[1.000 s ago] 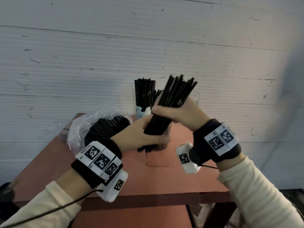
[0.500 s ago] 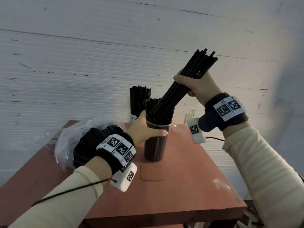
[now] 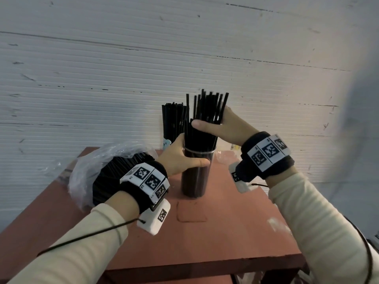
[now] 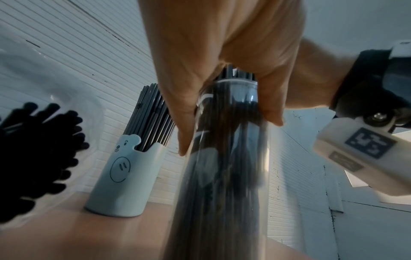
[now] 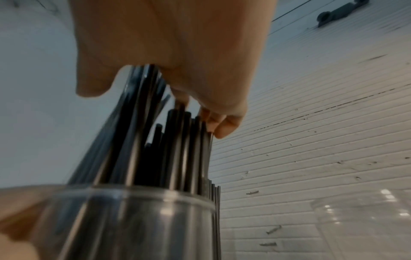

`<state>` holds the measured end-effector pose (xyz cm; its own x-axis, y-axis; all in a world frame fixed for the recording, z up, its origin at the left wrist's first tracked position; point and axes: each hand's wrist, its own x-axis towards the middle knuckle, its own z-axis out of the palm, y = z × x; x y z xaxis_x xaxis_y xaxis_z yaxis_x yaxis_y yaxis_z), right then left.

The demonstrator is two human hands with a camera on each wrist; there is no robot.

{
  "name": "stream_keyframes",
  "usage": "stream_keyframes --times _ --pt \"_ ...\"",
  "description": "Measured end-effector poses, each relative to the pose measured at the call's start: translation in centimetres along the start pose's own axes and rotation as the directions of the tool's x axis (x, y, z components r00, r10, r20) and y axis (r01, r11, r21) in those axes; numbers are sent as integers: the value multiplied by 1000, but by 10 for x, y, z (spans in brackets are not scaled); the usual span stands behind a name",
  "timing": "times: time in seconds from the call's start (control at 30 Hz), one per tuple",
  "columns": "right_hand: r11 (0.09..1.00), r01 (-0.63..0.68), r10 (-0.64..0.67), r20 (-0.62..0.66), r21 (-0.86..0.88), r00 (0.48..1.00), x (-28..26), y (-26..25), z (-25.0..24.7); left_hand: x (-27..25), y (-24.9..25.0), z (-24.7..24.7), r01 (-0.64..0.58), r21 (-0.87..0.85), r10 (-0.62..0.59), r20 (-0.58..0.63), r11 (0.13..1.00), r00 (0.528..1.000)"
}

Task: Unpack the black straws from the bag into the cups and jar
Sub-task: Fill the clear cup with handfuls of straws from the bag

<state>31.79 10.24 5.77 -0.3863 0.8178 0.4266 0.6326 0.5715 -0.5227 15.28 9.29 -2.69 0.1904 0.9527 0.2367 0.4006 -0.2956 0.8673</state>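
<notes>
Left of frame: clear bag [image 3: 86,173] of black straws [image 3: 108,177] lay on the table [image 3: 225,232]. Centre: left hand [image 3: 180,158] wrapped round the clear jar [image 3: 194,181] near its rim, blue bear cup [image 4: 124,183] of straws just behind. Right of centre: right hand [image 3: 227,128] gripped the straw bundle [image 3: 207,111] standing in the jar.

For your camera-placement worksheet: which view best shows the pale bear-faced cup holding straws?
The left wrist view: the bear-faced cup shows whole, with its drawn face, standing on the table beside the jar. The head view shows only a sliver of it behind the left hand. The right wrist view does not show it.
</notes>
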Motion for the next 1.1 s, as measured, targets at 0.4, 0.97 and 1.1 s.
stream_keyframes --times 0.4,0.97,1.1 --pt "905 356 -405 -215 -236 889 -8 -15 15 4 -5 1 0 -3 0 -17 1000 1000" --pt "881 259 -293 -27 -395 956 -16 -11 30 0 -2 6 11 -94 -11 5 995 1000" --pt "915 280 -332 -149 -289 931 -19 -23 27 -9 -6 -5 35 -37 -34 41 999 999"
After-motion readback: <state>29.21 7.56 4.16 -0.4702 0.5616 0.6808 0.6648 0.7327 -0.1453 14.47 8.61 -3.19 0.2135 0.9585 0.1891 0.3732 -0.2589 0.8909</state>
